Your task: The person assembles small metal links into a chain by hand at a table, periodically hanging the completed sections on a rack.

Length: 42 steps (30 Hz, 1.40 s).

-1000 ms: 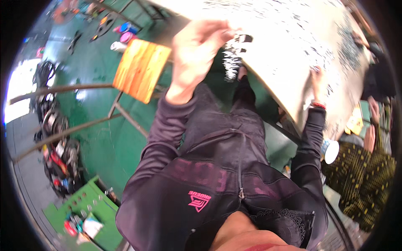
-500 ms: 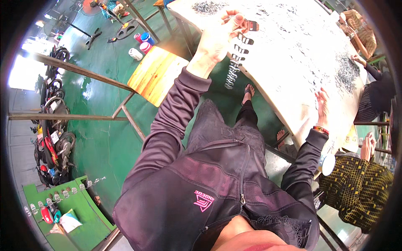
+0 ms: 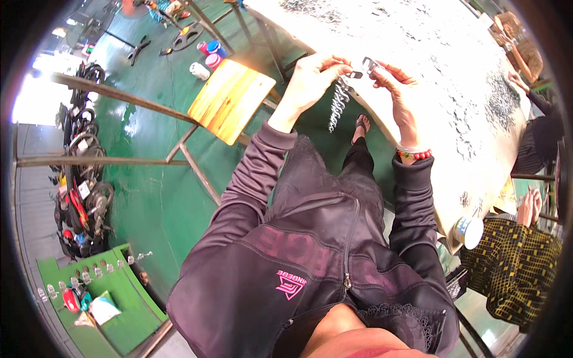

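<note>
Over the table's near left edge, my left hand (image 3: 311, 82) pinches the top of a chain of small dark, shiny clips (image 3: 338, 108). The chain hangs below the fingers beside the table (image 3: 439, 179). Close by on the right, my right hand (image 3: 401, 95) grips a single small slotted clip (image 3: 369, 64), dark and flat, between thumb and fingers. Its end is near the top clip of the chain; whether they touch, I cannot tell. Many loose dark pieces (image 3: 459, 128) lie scattered over the pale tabletop.
A denser heap of pieces (image 3: 502, 98) sits at the table's right, where other people work. A round tub (image 3: 468, 231) stands at the near right corner. Left of me are a wooden stool (image 3: 231, 98), cups (image 3: 213, 61) and a metal rail (image 3: 119, 101).
My right hand has come left and up from the table's right part, now with a clip in it, close to my left hand. The left hand has lowered slightly with the chain.
</note>
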{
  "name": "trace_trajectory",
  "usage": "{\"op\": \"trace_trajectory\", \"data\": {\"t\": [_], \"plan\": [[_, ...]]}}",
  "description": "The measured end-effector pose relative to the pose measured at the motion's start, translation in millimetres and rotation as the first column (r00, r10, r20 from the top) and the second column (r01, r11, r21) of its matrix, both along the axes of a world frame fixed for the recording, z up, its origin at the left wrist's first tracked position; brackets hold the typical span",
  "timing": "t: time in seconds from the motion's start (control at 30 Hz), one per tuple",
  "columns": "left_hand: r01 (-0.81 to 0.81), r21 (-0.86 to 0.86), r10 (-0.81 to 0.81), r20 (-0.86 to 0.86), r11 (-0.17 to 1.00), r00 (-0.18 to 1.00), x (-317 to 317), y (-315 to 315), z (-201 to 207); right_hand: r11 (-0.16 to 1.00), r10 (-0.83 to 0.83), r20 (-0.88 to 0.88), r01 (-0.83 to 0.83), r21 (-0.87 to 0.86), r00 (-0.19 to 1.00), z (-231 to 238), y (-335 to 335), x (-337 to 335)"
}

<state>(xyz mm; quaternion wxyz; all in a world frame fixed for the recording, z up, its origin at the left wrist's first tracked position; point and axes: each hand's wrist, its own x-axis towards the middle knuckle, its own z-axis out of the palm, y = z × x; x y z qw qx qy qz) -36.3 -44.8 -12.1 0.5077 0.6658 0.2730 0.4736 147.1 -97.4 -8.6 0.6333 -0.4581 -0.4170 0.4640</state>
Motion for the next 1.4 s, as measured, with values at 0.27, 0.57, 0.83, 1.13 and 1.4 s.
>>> {"op": "trace_trajectory", "data": {"t": [0.27,0.57,0.83,1.13,1.4], "plan": [[-0.012,0.173,0.035,-0.126,0.985,0.991,-2,-18,-7,0.997,-0.023,0.126,0.015,0.070,0.992,-1,2,-19],[0.108,-0.022,-0.109,-0.071,0.994,0.991,6,-40,-12,0.991,-0.062,-0.007,0.063,0.119,0.998,-14,-23,-16],[-0.279,0.086,0.290,-0.370,0.957,0.882,16,73,-84,0.988,0.019,-0.093,-0.033,-0.150,0.995,-11,-50,-21],[-0.058,0.600,0.518,-0.632,0.798,0.577,108,170,-137,0.995,-0.052,-0.136,0.040,-0.090,0.989,-27,-41,-13],[-0.095,0.602,0.480,-0.520,0.793,0.706,99,164,-150,0.998,-0.068,-0.040,0.068,-0.019,0.997,-25,-22,-7]]}}
